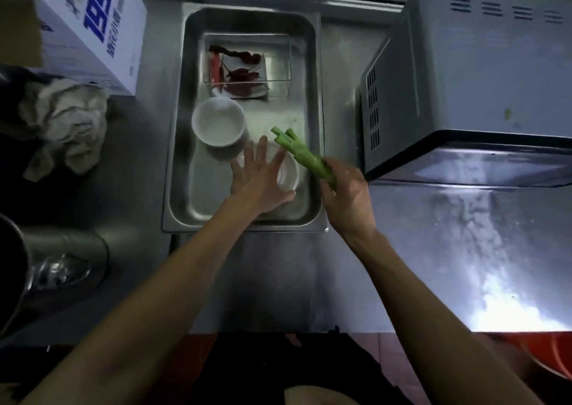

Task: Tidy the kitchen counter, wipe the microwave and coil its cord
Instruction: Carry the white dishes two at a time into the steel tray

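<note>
A steel tray (179, 169) sits on the counter in the middle. Inside it are a white bowl (218, 123), a second white bowl (291, 172) nearer me, and a clear container (278, 64) holding dried red chillies (241, 73). My left hand (260, 178) is spread with straight fingers over the nearer bowl. My right hand (346, 194) grips a green vegetable stalk (297, 147) above the tray's right side. The grey microwave (479, 79) stands to the right. A crumpled cloth (65, 120) lies at the left. I see no cord.
A white cardboard box (93, 27) with blue print stands at the back left. A metal pot (55, 268) sits at the left front. Bare steel counter (433, 250) stretches in front of the microwave. A red basin (541, 355) shows below the counter edge.
</note>
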`<state>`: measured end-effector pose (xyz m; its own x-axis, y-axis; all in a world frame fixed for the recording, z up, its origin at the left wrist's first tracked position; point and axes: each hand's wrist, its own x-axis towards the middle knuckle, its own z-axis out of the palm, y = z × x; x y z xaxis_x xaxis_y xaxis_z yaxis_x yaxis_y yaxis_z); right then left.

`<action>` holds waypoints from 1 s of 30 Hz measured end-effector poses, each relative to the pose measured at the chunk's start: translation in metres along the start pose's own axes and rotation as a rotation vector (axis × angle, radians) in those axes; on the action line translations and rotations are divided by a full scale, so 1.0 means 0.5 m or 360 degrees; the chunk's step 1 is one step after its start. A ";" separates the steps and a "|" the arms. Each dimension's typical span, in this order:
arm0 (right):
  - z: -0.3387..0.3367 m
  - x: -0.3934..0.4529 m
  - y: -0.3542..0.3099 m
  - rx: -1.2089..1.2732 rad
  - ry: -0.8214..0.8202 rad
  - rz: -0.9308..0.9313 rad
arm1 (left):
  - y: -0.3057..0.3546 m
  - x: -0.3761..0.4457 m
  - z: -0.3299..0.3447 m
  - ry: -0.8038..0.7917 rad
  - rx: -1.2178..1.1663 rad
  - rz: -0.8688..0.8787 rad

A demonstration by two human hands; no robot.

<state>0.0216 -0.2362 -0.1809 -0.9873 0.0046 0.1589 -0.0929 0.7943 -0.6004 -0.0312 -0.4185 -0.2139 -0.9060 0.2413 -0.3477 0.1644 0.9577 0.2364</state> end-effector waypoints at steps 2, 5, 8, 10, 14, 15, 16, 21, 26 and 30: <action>0.005 0.001 0.001 -0.0002 0.0016 0.0064 | -0.006 0.020 0.014 -0.0045 0.0010 0.0015; 0.007 0.003 0.001 0.0005 0.0035 0.0113 | -0.006 0.042 0.027 -0.0065 0.0037 0.0048; 0.006 0.009 0.001 0.0024 0.0026 0.0172 | 0.001 0.050 0.034 -0.0089 0.0088 0.0089; 0.004 0.014 0.000 0.0036 0.0027 0.0218 | 0.005 0.053 0.038 -0.0104 0.0123 0.0100; 0.008 0.023 0.001 0.0024 0.0035 0.0210 | -0.002 0.058 0.050 -0.0114 0.0149 0.0093; 0.010 0.025 0.002 0.0010 0.0029 0.0194 | -0.004 0.058 0.052 -0.0103 0.0161 0.0098; 0.013 0.026 0.001 -0.0003 0.0013 0.0183 | -0.006 0.057 0.053 -0.0092 0.0170 0.0103; 0.029 0.037 -0.021 0.0005 -0.0002 0.0135 | -0.012 0.039 0.049 -0.0036 0.0120 0.0087; 0.058 0.058 -0.045 0.0095 -0.0104 0.0155 | -0.040 -0.002 0.031 0.0065 0.0075 0.0049; 0.108 0.073 -0.052 0.0133 -0.0207 0.0337 | -0.068 -0.035 0.019 0.0088 -0.0004 -0.0046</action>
<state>-0.0191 -0.2897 -0.2017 -0.9936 0.0831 -0.0762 0.1127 0.7309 -0.6731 -0.0171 -0.4537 -0.2245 -0.9304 0.2048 -0.3039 0.1371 0.9636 0.2296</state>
